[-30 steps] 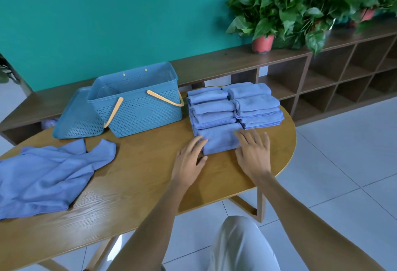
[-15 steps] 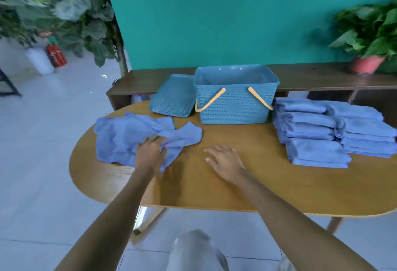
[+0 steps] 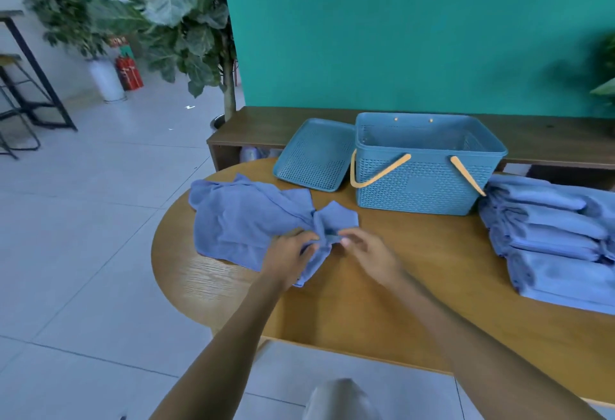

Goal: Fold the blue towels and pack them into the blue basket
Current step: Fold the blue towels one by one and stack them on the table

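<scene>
A heap of crumpled blue towels (image 3: 246,220) lies on the left part of the oval wooden table (image 3: 416,289). My left hand (image 3: 289,258) grips the near right edge of that heap. My right hand (image 3: 369,253) pinches the same bunched cloth just to the right, fingertips almost meeting the left hand's. The empty blue basket (image 3: 424,170) with tan handles stands behind, upright. Stacks of folded blue towels (image 3: 552,236) fill the table's right side.
The basket's blue lid (image 3: 314,156) leans against its left side. A low wooden shelf (image 3: 549,140) runs along the green wall behind the table. A large potted plant (image 3: 173,20) and a red extinguisher (image 3: 128,70) stand far left on the tiled floor.
My view has swung left from the folded stacks to the crumpled heap. My left hand took hold of the cloth, and my right hand moved off the bare table onto it.
</scene>
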